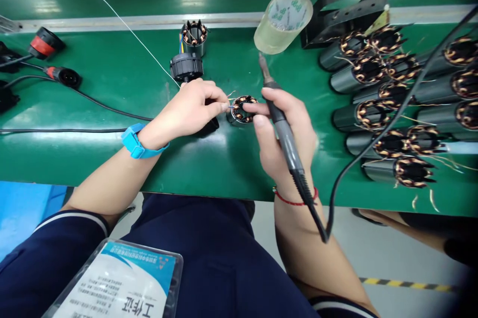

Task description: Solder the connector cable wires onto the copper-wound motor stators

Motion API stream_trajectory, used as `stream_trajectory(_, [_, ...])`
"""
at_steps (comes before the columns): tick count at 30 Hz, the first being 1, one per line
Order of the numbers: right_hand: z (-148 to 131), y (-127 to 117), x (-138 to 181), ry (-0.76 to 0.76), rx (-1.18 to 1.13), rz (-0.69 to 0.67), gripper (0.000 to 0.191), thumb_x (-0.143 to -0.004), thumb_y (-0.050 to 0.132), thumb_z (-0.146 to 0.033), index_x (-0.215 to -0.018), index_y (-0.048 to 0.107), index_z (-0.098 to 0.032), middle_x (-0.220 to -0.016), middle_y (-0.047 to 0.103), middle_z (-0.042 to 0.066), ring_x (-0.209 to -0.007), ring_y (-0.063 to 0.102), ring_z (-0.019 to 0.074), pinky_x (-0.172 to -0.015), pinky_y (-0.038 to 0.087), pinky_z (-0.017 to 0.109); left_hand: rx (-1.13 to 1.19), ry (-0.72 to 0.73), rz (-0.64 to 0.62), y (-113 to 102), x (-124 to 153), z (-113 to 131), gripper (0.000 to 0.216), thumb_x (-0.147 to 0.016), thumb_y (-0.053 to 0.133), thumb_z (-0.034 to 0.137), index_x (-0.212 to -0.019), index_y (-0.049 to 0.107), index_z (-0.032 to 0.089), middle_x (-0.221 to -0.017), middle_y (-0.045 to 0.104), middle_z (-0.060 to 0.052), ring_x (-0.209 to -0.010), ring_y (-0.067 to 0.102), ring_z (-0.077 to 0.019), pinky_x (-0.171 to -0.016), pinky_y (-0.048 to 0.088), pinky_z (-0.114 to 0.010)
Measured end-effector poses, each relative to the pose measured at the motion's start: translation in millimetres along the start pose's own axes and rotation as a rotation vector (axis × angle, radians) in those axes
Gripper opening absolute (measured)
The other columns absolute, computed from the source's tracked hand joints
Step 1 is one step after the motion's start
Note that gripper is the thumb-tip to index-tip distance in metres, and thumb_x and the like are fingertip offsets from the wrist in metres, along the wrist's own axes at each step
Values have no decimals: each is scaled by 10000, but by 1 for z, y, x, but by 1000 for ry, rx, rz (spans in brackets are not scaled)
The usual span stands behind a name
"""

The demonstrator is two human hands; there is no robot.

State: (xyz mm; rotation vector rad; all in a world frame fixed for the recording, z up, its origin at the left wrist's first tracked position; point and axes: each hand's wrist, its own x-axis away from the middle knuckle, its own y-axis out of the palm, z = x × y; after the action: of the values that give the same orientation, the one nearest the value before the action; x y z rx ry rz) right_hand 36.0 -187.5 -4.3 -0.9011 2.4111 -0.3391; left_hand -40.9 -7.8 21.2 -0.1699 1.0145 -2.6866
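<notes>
In the head view, the left hand (pixel 186 111) pinches fine leads (pixel 231 106) between thumb and forefinger, at the near edge of a wound stator (pixel 242 116). That stator stands just beyond the left fingertips, between the two hands. The right hand (pixel 303 124) grips a soldering iron (pixel 286 136) like a thick pen, its forefinger stretched out to the stator's ring.

The iron's tip points forward, away from the body, and ends just beside a roll of clear tape (pixel 278 34) ahead of the right hand; if hot, a small forward drift could melt the tape. Turning the iron toward the stator would bring the tip close to both hands' fingers, so a careless swing could burn skin or winding insulation. The leads look thin, and a sharp tug from the left hand might snap one. The iron's cable (pixel 331 203) loops to the right of the right wrist and passes over the grouped stators (pixel 347 118) there; a pull could topple some.

The right forefinger hides part of the ring, so whether it presses inside or only hovers is unclear. A dark part (pixel 207 128) is mostly covered by the left hand. A thin white strand (pixel 123 21) reaches that hand, but its end is hidden. The stators farthest right are cut off.
</notes>
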Motion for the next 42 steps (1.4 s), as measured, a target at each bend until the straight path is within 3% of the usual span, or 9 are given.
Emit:
stream_trajectory(4, [5,3,-7,-35,28,-39,418,-914,568,-323,-1316,458,-294,-1188,626,52,-1117,602,258,-1010,480,508,-7,-1,-3,0,0,-1,152,-834,589,224,-761,700,152,-751,636,-15,-787,528,-156,-864,393,-361])
stream_trajectory(13, [3,11,-5,14,95,18,309,-925,543,-317,-1233,541,-289,-1002,699,33,-1048,627,257,-1012,449,524,-18,-3,-14,2,1,1,162,-857,548,219,-761,663,157,-753,603,-9,-829,543,-169,-907,377,-391])
stream_trajectory(16, [3,9,-11,45,113,77,287,-949,504,-335,-1225,558,-282,-1081,692,46,-1063,634,248,-996,469,495,-20,4,59,-3,3,-1,119,-842,557,214,-938,611,170,-960,600,-39,-919,548,-190,-919,395,-400])
stream_trajectory(19, [4,5,-20,65,86,116,329,-976,447,-327,-1297,494,-271,-1078,690,49,-929,685,214,-970,491,476,-110,4,79,-15,9,-1,451,-783,654,278,-1187,472,197,-1229,490,-95,-1114,497,-268,-969,378,-448])
stream_trajectory(23, [4,0,-34,2,61,-90,371,-930,525,-287,-1292,446,-293,-1095,677,36,-1017,665,222,-964,499,456,-335,-71,-164,-26,20,6,664,-745,704,434,-1264,393,161,-1252,478,-151,-1177,462,-354,-985,357,-503])
stream_trajectory(27, [3,4,-46,-121,93,-348,551,-838,638,-276,-1326,384,-288,-1247,610,58,-1154,590,263,-982,472,481,-470,-77,-307,-24,24,8,527,-802,648,478,-1135,459,117,-1136,550,-148,-1077,531,-332,-929,391,-476])
stream_trajectory(30, [3,9,-52,-180,169,-403,530,-839,621,-261,-1318,394,-284,-1144,657,52,-1066,619,266,-929,481,481,-405,-30,-264,-27,24,4,523,-788,687,405,-1146,428,126,-1149,553,-138,-1072,545,-313,-913,410,-449])
stream_trajectory(36, [3,20,-61,-269,163,-329,541,-830,609,-237,-1316,381,-299,-992,691,21,-957,644,244,-889,476,449,-209,118,6,-40,24,2,675,-676,765,213,-1219,364,182,-1296,448,-149,-1193,485,-330,-979,425,-462])
stream_trajectory(42, [-3,33,-64,-200,73,-321,511,-837,588,-211,-1298,389,-306,-983,694,-3,-898,665,214,-844,484,399,-149,193,66,-35,22,-4,618,-707,693,166,-1220,349,186,-1281,438,-144,-1204,481,-318,-997,447,-466])
